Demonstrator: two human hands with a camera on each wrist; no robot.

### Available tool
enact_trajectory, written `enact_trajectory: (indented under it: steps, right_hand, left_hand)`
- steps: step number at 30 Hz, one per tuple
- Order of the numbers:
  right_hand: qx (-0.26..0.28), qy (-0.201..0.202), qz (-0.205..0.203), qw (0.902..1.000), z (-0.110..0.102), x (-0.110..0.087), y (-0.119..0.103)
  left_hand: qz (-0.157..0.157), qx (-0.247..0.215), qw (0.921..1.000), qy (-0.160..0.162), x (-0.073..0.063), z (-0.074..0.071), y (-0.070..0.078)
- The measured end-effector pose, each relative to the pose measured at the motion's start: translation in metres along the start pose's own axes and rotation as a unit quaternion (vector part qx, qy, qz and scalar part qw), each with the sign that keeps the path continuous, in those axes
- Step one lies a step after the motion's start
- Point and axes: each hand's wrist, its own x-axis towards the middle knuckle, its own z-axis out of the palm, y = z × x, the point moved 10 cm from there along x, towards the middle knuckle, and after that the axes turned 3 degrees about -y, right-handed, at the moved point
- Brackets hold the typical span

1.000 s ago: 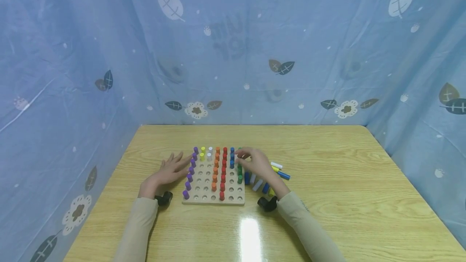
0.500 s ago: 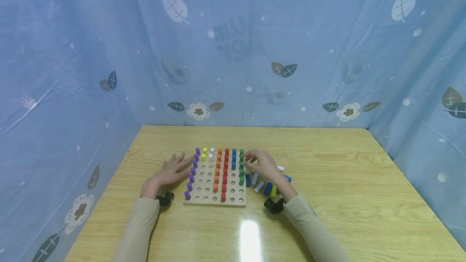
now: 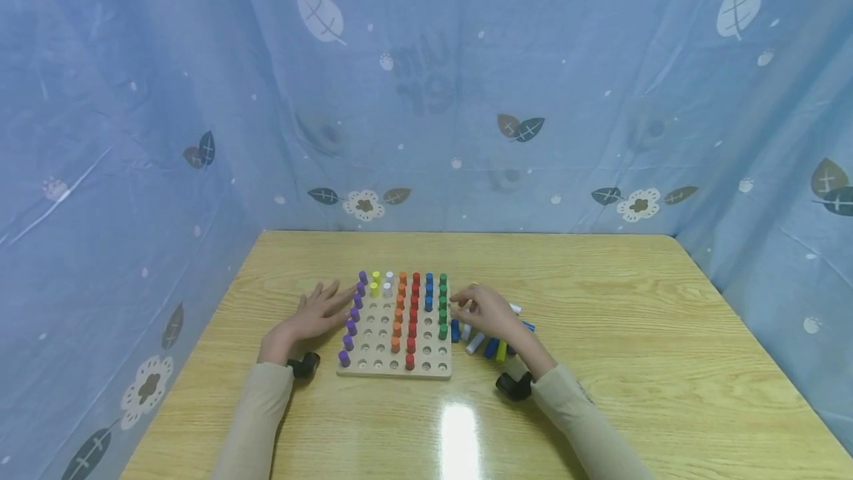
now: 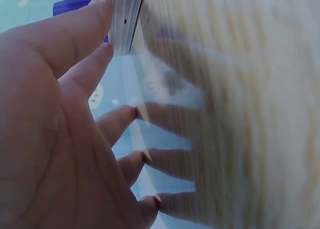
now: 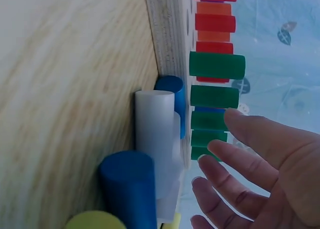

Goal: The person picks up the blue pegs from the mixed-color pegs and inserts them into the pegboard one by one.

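A wooden pegboard [image 3: 393, 372] lies on the table with rows of upright pegs: purple pegs [image 3: 351, 327] on the left edge, then a few yellow and white, orange [image 3: 397, 315], red [image 3: 412, 330], blue [image 3: 429, 291] and green [image 3: 443, 317]. My left hand [image 3: 309, 317] rests beside the board, fingers spread; in the left wrist view its thumb and index fingertip are right at the board's side [image 4: 125, 19]. Just off the right edge, my right hand [image 3: 489, 311] hovers with loosely bent fingers and nothing between them, near the green pegs [image 5: 217, 65] in the right wrist view.
Loose pegs lie right of the board, partly under the right hand: white [image 5: 155, 134], blue [image 5: 130, 179] and yellow [image 3: 501, 351]. A blue patterned curtain [image 3: 426, 95] stands behind the wooden table [image 3: 600, 361]. Black wrist cameras [image 3: 514, 387] sit on both wrists.
My right hand has drawn back from the blue pegs on the board, moving right past the green column toward the loose pegs. The left hand has stayed in place. The head view shifted slightly.
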Motion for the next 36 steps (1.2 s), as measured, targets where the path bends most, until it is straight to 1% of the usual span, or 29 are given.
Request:
enact_trajectory:
  steps: [4,11,15,22,28,36]
  right_hand:
    - [-0.012,-0.01,-0.003,0.9999,0.003,-0.002,0.001]
    - [-0.028,-0.026,-0.023,0.999,0.007,-0.008,0.0]
    - [-0.046,-0.031,-0.032,0.998,0.009,-0.011,-0.001]
    - [-0.112,-0.021,-0.051,0.9922,0.012,-0.011,-0.003]
    - [-0.114,-0.027,-0.04,0.9924,0.014,-0.012,-0.003]
    - [-0.113,-0.023,-0.042,0.9925,0.013,-0.013,-0.004]
  left_hand:
    - [-0.002,0.001,1.0,-0.002,0.001,0.0,0.0]
    - [-0.001,-0.001,1.0,-0.003,0.001,0.001,-0.001]
    - [0.001,-0.002,1.0,-0.001,0.001,0.001,-0.001]
    - [-0.002,0.001,1.0,-0.002,0.002,0.003,-0.002]
    - [-0.004,0.008,1.0,0.0,0.002,0.004,-0.003]
    - [-0.002,0.01,0.9999,0.003,0.001,0.003,-0.003]
